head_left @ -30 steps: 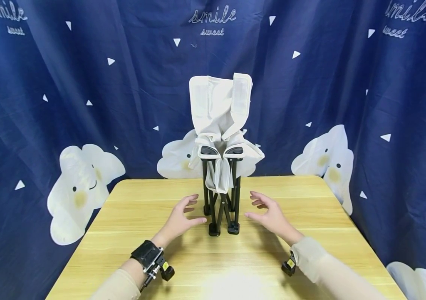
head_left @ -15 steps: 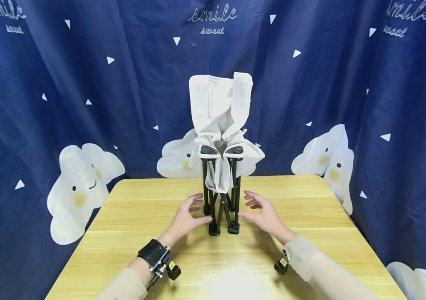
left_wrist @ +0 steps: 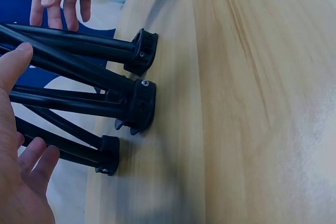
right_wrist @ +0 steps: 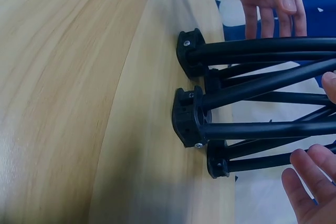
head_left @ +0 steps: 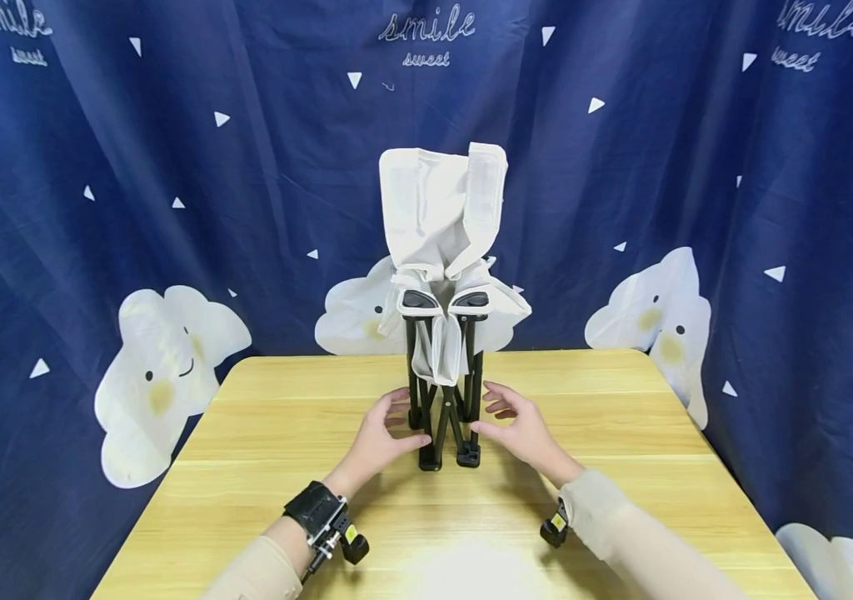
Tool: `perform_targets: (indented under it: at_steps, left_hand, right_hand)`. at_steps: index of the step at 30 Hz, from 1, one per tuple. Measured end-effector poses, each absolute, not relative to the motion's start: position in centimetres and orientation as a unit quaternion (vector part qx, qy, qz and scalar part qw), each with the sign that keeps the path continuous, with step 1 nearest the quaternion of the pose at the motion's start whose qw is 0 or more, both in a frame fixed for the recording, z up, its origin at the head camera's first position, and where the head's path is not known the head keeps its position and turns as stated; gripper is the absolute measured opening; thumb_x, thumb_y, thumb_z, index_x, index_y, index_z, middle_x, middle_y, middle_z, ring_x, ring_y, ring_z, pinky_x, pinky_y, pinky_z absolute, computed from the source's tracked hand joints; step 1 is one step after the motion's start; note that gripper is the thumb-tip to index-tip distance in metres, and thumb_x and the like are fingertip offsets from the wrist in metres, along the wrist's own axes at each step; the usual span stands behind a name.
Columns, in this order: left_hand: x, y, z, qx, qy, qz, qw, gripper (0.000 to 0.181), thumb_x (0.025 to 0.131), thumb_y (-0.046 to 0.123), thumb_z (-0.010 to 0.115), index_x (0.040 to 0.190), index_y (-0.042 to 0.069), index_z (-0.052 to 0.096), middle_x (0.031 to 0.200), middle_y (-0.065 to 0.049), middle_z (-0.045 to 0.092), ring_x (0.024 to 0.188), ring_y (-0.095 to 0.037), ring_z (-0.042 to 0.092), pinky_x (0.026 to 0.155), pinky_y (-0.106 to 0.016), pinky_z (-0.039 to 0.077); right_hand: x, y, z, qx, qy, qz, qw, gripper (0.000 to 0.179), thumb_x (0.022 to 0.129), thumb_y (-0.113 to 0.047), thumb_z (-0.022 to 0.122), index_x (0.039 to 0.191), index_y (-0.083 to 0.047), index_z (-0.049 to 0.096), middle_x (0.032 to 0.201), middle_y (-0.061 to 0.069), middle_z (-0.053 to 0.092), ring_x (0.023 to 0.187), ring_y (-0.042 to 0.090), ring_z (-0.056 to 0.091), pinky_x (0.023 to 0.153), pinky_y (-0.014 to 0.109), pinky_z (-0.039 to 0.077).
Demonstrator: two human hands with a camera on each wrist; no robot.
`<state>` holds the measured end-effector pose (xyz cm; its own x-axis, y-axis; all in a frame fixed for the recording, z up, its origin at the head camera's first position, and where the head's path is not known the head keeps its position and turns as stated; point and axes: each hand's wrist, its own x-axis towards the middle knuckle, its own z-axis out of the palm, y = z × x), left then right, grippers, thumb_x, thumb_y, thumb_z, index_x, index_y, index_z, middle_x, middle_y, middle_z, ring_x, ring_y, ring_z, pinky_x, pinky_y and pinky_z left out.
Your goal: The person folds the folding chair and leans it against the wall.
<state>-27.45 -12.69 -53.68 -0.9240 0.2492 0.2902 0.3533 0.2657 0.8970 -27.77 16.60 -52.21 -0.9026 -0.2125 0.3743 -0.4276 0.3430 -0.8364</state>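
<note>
A folded camping chair stands upright near the back of the table, its white fabric bunched at the top over black crossed legs. Beside the legs on the left is my left hand, fingers relaxed and spread from the thumb, the thumb tip overlapping a front leg. My right hand mirrors it on the other side, its thumb tip right at the other front leg. In both wrist views, black plastic feet with screws rest on the wood, and the hands flank the tubes without fingers curled round them.
A light wooden table lies under the chair, its back edge close behind the legs. A dark blue curtain with white clouds and triangles hangs around it. A wrist camera sits on my left wrist, another camera on my right.
Both hands have moved inward toward the chair's legs, the left to the right and the right to the left. The chair itself has stayed in place.
</note>
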Motion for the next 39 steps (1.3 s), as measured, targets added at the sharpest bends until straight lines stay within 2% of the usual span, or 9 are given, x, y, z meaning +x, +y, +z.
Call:
perform_targets:
  at_steps: [7,21,34,39]
  left_hand:
    - [-27.5,-12.3,-54.2,-0.178,-0.796,-0.577,0.05,0.096,0.079,0.018,0.098,0.158,0.0,0.047,0.154,-0.022,0.057,0.133,-0.046,0.062,0.112,-0.065,0.052]
    - [-27.2,-11.4,-54.1,-0.172,-0.789,-0.587,0.058,0.099,0.08,0.015,0.098,0.158,-0.007,0.041,0.153,-0.032,0.052,0.134,-0.052,0.058,0.113,-0.071,0.048]
    - [-27.2,-10.4,-54.4,-0.168,-0.784,-0.592,0.081,0.101,0.08,0.012,0.097,0.157,-0.01,0.036,0.152,-0.035,0.048,0.135,-0.053,0.055,0.115,-0.069,0.048]
    - [-27.3,-10.2,-54.3,-0.169,-0.786,-0.587,0.09,0.101,0.08,0.012,0.097,0.158,-0.007,0.037,0.155,-0.033,0.048,0.138,-0.054,0.054,0.118,-0.066,0.048]
  right_hand:
    - [-27.7,16.1,-52.2,0.192,-0.809,0.547,0.099,0.071,0.085,-0.005,0.091,0.147,0.008,0.059,0.122,0.025,0.074,0.106,0.045,0.074,0.096,0.061,0.061]
    - [-27.8,15.0,-52.5,0.172,-0.795,0.571,0.111,0.064,0.085,0.001,0.089,0.143,0.01,0.062,0.115,0.025,0.075,0.101,0.047,0.073,0.093,0.056,0.064]
    - [-28.2,14.5,-52.7,0.151,-0.806,0.555,0.139,0.048,0.088,0.009,0.083,0.134,0.009,0.067,0.105,0.02,0.076,0.09,0.025,0.075,0.087,0.041,0.067]
    - [-28.3,14.5,-52.8,0.153,-0.805,0.556,0.141,0.048,0.089,0.012,0.08,0.135,0.008,0.066,0.1,0.019,0.077,0.089,0.026,0.076,0.084,0.03,0.066]
